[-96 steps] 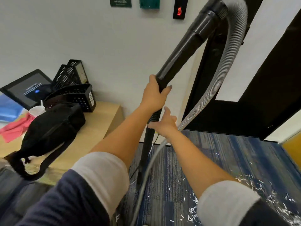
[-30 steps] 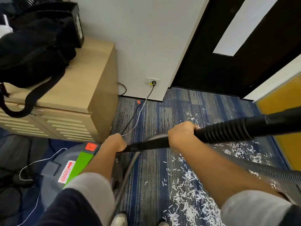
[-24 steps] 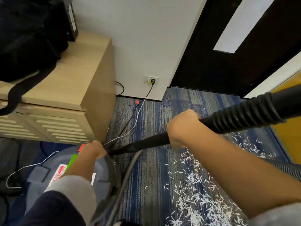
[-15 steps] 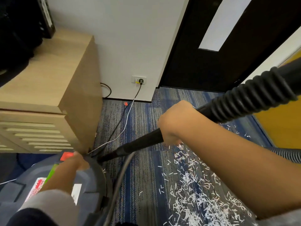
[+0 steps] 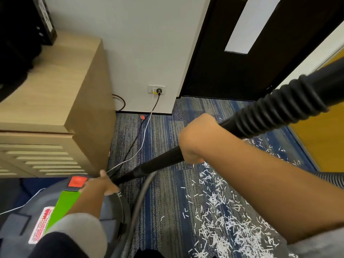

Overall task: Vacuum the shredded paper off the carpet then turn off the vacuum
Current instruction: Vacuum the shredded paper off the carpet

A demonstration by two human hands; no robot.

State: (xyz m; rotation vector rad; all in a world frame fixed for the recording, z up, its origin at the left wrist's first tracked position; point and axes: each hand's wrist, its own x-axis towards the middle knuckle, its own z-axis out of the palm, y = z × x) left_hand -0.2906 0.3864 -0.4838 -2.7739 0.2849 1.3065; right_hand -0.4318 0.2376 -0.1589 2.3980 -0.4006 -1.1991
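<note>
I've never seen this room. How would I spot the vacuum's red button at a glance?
Find the wooden cabinet against the wall; the grey vacuum sits on the floor at its corner. On its top, beside the left hand, the red button caps a bright green strip: a plain red square, unlike the red-and-white label.

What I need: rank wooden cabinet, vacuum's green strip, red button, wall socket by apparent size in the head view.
Largest: wooden cabinet
green strip
red button and wall socket: these look about equal, the button nearer the camera, so unranked.
</note>
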